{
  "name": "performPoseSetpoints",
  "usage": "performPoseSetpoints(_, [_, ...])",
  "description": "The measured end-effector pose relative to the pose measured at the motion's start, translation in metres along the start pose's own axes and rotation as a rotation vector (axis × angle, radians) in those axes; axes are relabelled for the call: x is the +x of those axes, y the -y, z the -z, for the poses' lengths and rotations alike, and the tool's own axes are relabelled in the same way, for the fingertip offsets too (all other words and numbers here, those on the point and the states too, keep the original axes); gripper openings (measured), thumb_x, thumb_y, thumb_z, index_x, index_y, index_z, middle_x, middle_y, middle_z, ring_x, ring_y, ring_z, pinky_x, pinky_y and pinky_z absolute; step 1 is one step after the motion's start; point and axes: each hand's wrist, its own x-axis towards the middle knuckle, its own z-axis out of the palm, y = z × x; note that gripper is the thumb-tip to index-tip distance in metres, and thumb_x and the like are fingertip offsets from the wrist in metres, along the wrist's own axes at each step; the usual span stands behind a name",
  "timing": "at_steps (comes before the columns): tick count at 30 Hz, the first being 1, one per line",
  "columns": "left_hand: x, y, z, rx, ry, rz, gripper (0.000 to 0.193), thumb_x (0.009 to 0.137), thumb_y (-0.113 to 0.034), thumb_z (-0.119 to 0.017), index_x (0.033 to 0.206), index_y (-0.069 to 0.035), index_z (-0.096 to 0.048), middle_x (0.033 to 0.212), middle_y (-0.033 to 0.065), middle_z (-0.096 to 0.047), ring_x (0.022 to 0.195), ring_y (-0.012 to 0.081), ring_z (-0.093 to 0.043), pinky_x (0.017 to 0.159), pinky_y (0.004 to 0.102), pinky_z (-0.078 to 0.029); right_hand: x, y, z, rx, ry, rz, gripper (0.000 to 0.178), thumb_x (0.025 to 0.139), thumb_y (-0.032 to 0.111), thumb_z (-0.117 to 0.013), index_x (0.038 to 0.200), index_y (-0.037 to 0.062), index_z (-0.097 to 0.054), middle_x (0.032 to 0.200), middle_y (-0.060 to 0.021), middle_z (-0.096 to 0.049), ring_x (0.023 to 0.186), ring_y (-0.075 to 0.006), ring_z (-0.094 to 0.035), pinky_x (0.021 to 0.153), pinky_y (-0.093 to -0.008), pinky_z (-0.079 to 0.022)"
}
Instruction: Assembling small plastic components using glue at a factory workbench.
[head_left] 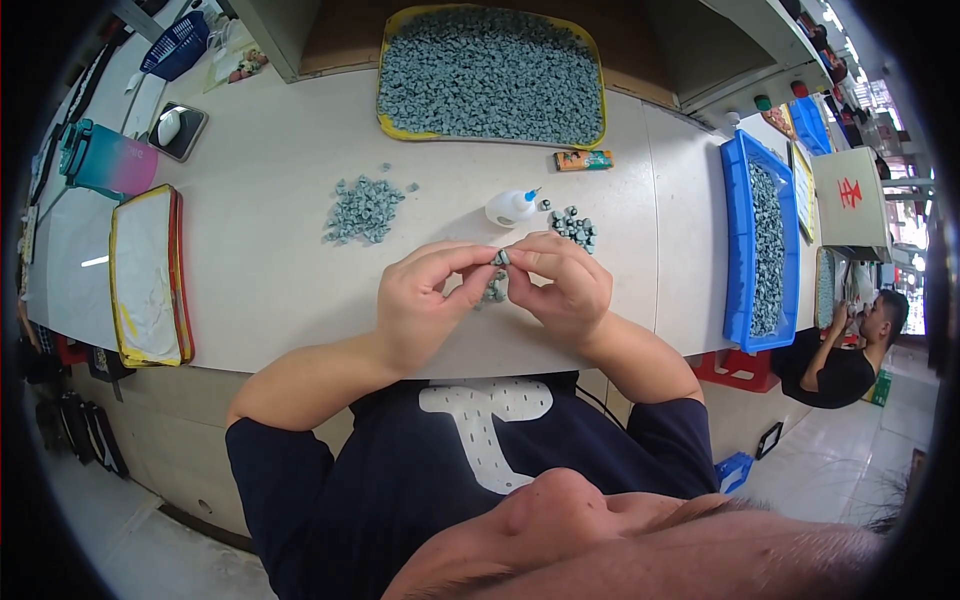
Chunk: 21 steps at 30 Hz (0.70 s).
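The white table [270, 250] is spreading out all around the bottle [508, 210]. On the bottle's near side, the left hand [420, 295] is pinching a small grey-green piece [502, 257] in its fingertips, and the right hand [568, 290] is gripping it from the other side. The fingers are covering much of it, so I cannot tell where it is pointing or how its long axis is running. Loose pieces [493, 292] are lying below the hands. Left of the bottle a pale heap [365, 210] is spreading; just right of it, a darker cluster [575, 230] is sitting. Beyond the bottle, an orange box [583, 160] is lying, and farther off a yellow-rimmed tray [391, 125] is brimming with pieces. Well right of the bottle, a blue bin [738, 240] is holding more; past that, a worker [840, 378] in black is bending both arms.
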Motion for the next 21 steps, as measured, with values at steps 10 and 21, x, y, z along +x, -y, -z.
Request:
performPoseSetpoints(10, [0.012,0.012,0.001,0.473,-0.049,-0.598,0.025,0.070,0.007,-0.073,0.094,0.001,-0.065,0.089,0.0113,-0.065,0.070,0.0241,-0.062,0.060,0.0305,-0.052,0.000,0.006,0.005,-0.063,0.076,-0.176,0.029,0.064,-0.012,-0.071,0.089,0.0000,-0.062,0.082,-0.0109,-0.069,0.073,-0.0213,-0.068,0.066,-0.0284,-0.055])
performPoseSetpoints(21, [0.015,0.008,0.010,0.618,-0.007,-0.870,0.030,0.067,0.005,-0.071,0.096,0.007,-0.063,0.091,0.0145,-0.062,0.074,0.0266,-0.061,0.062,0.0329,-0.051,0.004,0.008,0.007,-0.024,0.108,-0.159,0.029,0.066,-0.011,-0.070,0.091,0.0002,-0.063,0.085,-0.0117,-0.069,0.074,-0.0222,-0.067,0.066,-0.0287,-0.055])
